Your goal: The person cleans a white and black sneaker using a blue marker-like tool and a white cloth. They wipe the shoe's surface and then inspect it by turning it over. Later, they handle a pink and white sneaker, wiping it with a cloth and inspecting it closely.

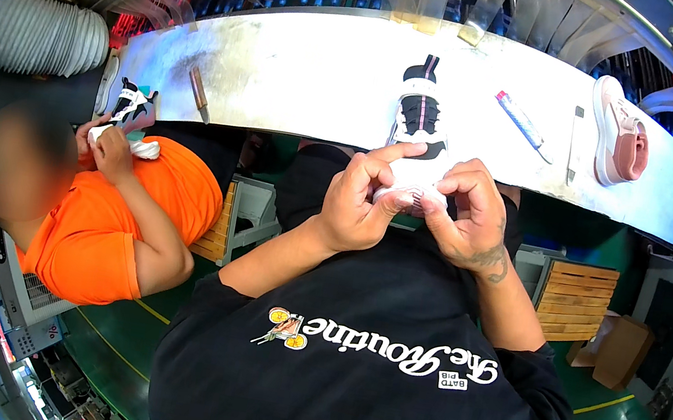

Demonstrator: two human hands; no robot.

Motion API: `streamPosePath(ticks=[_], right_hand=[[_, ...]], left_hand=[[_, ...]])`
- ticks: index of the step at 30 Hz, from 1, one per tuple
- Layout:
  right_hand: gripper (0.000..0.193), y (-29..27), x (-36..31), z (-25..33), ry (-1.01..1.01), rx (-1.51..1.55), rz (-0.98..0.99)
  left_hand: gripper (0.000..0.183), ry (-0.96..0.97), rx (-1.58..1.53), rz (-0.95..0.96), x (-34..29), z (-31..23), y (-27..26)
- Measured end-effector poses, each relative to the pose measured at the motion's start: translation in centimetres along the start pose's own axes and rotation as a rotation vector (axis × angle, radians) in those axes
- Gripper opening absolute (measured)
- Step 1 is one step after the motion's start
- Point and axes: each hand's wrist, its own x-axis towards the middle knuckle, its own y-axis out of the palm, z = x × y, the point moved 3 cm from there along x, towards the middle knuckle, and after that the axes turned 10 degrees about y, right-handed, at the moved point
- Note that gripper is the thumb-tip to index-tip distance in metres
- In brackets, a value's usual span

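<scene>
The left hand [356, 200] and right hand [476, 214] flank the toe of the black-and-white shoe [419, 117], about equally near it, thumbs and forefingers pinching its white toe end; whether anything thin lies between the fingers I cannot tell. From the grip, the shoe's long axis runs straight ahead, heel loop [430, 66] farthest, over the white table [304, 84]

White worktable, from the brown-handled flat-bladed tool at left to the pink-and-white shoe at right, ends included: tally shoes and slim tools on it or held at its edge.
Shoes: 2 (black-and-white sneaker with pink stripe, pink-and-white shoe)
Slim tools: 3 (brown-handled flat-bladed tool, blue-and-red slim tool, narrow grey strip-shaped tool)
Total: 5
</scene>
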Motion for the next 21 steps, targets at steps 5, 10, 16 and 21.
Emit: streamPosePath(ticks=[5,10,16,21], right_hand=[[0.024,-0.1,0.1,0.2,-0.038,-0.046,-0.014],[0.027,0.0,0.1,0.6,-0.004,-0.085,-0.007],[0.028,-0.3,0.6,1.4,-0.058,-0.183,-0.003],[0.027,-0.5,0.7,1.6,-0.038,-0.190,0.017]], left_hand=[[0.036,0.020,0.075,0.107,0.2,0.0,-0.3],[0.034,0.010,0.062,0.094,0.0,0.1,-0.4],[0.032,0.017,0.040,0.084,0.1,0.5,-0.4],[0.032,-0.002,-0.053,0.048,0.0,0.6,-0.2]])
